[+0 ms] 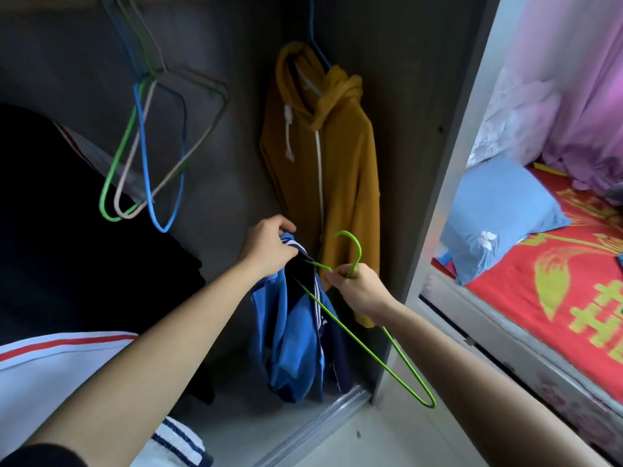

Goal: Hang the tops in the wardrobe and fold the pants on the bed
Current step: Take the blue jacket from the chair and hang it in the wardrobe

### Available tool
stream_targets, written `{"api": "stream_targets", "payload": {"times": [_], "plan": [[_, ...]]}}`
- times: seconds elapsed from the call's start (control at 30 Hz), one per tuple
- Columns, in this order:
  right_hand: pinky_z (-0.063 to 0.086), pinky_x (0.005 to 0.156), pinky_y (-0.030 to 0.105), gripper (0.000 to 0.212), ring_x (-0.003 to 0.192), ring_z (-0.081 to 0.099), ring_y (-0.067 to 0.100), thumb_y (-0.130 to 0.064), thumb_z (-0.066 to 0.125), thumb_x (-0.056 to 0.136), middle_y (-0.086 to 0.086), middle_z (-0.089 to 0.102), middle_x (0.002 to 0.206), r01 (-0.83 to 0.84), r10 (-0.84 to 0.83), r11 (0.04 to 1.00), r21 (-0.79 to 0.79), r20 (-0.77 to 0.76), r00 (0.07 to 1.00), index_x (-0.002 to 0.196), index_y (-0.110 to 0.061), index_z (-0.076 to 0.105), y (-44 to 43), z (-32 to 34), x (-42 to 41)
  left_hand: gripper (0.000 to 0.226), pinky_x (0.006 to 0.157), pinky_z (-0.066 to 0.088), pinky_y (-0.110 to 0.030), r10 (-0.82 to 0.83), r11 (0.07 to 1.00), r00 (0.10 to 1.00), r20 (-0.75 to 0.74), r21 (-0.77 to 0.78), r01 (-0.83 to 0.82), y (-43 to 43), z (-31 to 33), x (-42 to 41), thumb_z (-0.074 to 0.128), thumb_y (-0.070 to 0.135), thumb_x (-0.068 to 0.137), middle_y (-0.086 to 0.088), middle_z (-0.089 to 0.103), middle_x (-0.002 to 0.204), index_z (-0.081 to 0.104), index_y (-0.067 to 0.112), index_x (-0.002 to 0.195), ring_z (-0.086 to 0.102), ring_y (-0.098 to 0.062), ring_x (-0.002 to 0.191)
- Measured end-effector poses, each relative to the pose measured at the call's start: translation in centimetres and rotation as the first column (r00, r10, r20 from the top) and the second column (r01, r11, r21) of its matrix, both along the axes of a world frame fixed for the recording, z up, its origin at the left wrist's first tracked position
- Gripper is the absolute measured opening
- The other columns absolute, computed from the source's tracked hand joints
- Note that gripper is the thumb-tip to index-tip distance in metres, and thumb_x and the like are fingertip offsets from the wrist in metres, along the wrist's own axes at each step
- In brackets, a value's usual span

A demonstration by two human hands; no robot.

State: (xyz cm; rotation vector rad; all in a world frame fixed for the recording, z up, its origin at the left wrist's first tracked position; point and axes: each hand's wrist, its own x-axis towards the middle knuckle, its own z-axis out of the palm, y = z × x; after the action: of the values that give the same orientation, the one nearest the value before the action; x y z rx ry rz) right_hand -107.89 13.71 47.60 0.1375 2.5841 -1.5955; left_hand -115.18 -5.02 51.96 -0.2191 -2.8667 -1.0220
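A blue jacket (291,342) with white stripes hangs down in front of the open wardrobe. My left hand (266,247) grips it at the collar. My right hand (357,288) grips a green wire hanger (371,352) just below its hook; one end of the hanger pokes into the jacket's neck opening, the other end sticks out to the lower right. A mustard yellow hoodie (323,163) hangs on a blue hanger at the wardrobe's back right.
Several empty hangers (145,153) in green, beige and blue hang at the upper left. Dark clothes (50,214) fill the wardrobe's left side. A white top (50,375) with a red stripe lies at lower left. The bed (553,298) with a red cover and blue pillow (499,214) stands to the right.
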Motion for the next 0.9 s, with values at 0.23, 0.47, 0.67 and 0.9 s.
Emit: {"api": "stream_targets", "payload": {"times": [0.23,0.47,0.67,0.9], "plan": [[0.032,0.05,0.023,0.037,0.047,0.037,0.006,-0.039,0.047,0.103,-0.012,0.044,0.047,0.024,-0.069,0.981,-0.192,-0.23,0.971,0.09,-0.018,0.074,-1.2,0.5,-0.2,0.031,0.089,0.052,-0.042,-0.084,0.994,0.996,0.005,-0.063,0.084,-1.5,0.3,0.6,0.049,0.043,0.093,0.0,0.07,0.104,0.067,0.025,0.11,0.064,-0.024,0.101],[0.05,0.063,0.034,0.05,0.063,0.056,0.006,-0.04,0.041,0.105,0.002,0.066,0.067,0.111,-0.213,0.931,-0.349,-0.267,0.94,0.079,-0.011,0.072,-2.7,2.1,-1.3,0.036,0.099,0.036,-0.041,-0.099,0.977,0.916,-0.388,-0.213,0.015,-0.6,2.8,2.9,0.044,0.044,0.096,-0.004,0.058,0.108,0.07,0.018,0.095,0.049,-0.026,0.107],[0.045,0.054,0.026,0.047,0.049,0.055,0.007,-0.042,0.042,0.104,-0.003,0.06,0.051,-0.018,-0.1,0.974,-0.225,-0.499,0.861,0.085,-0.012,0.073,-1.6,6.2,-0.6,0.038,0.069,0.027,-0.034,-0.059,0.977,0.883,-0.466,-0.209,-0.045,-1.7,2.9,2.6,0.037,0.044,0.096,0.009,0.045,0.059,0.045,0.018,0.07,0.053,-0.03,0.068],[0.036,0.088,0.033,0.041,0.105,0.047,0.02,-0.047,0.064,0.091,0.009,0.052,0.112,0.5,-0.072,0.844,0.194,-0.882,0.465,0.111,-0.012,0.054,0.1,2.4,0.1,0.035,0.078,0.024,-0.034,0.183,0.979,0.887,-0.424,-0.002,-0.203,-2.9,3.7,2.3,0.047,0.036,0.1,0.004,0.049,0.059,0.041,0.019,0.07,0.046,-0.024,0.066]]}}
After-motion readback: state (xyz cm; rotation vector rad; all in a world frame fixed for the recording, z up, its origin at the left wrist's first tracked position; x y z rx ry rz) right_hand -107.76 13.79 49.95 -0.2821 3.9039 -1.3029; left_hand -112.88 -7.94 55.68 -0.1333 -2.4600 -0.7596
